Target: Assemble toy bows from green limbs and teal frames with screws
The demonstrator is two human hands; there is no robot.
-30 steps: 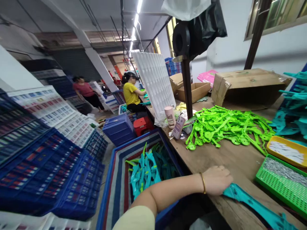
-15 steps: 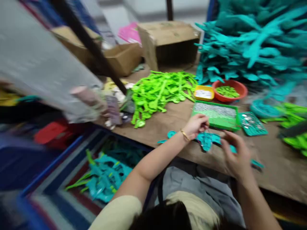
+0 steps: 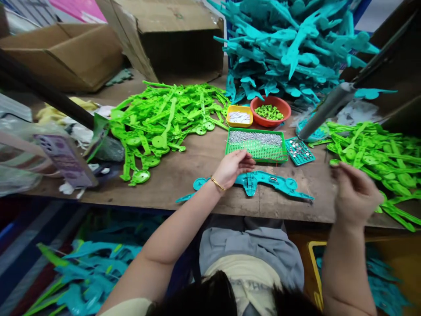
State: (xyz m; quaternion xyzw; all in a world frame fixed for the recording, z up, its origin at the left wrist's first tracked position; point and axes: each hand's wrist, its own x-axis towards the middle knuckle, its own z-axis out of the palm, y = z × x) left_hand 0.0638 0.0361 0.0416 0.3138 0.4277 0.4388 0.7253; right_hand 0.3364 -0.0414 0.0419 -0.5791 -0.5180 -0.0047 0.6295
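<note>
A long teal plastic piece (image 3: 251, 182), with round discs near its ends and a wider middle part, lies on the table in front of me. My left hand (image 3: 233, 167) is over its left half, fingers loosely bent and slightly apart, with nothing visible in them. Beyond the fingers is a green perforated tray (image 3: 253, 153) of small grey metal pieces; a thin reddish wire shows at its right corner. My right hand (image 3: 357, 191) is off to the right beside a lime-green heap (image 3: 371, 149), fingers pinched together and blurred. Whatever they hold cannot be made out.
A teal tray (image 3: 299, 151) holds small shiny discs. Behind stand a yellow dish (image 3: 239, 116) of white pieces and a red bowl (image 3: 269, 112) of green pieces. Lime-green parts (image 3: 171, 118) and teal parts (image 3: 292, 52) are heaped around. A grey cylinder (image 3: 325, 112) slants at right.
The view has swung right and come closer. My right hand has moved away from the teal piece towards the right-hand green heap. My left hand has loosened near the tray.
</note>
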